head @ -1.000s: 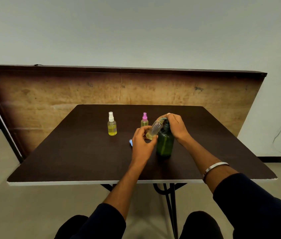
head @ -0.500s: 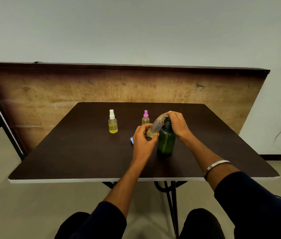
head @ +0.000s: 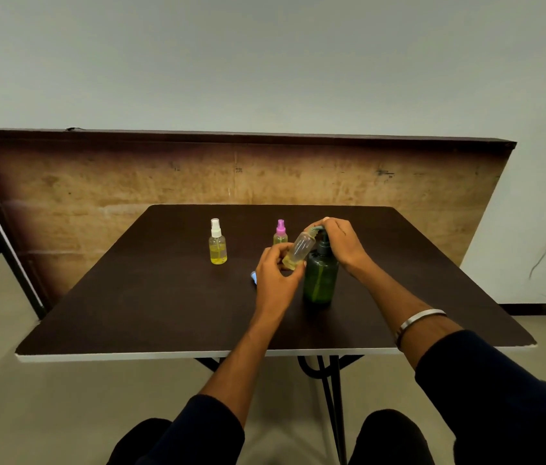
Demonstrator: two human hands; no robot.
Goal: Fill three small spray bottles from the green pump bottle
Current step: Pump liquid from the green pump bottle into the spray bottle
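Note:
The green pump bottle (head: 320,276) stands upright on the dark table (head: 150,297). My right hand (head: 342,241) is curled over its pump head. My left hand (head: 273,276) holds a small clear uncapped bottle (head: 301,249) tilted, its mouth up at the pump nozzle; a little yellow liquid sits in its lower end. A white-capped spray bottle (head: 217,243) with yellow liquid stands to the left. A pink-capped spray bottle (head: 280,232) stands behind my left hand, partly hidden.
A small blue cap (head: 254,277) lies on the table just left of my left hand, mostly hidden. A wooden board (head: 97,182) leans upright behind the table. The table's white front edge (head: 130,356) is near my knees.
Both hands and the bottles keep the same pose; only the camera view has shifted slightly.

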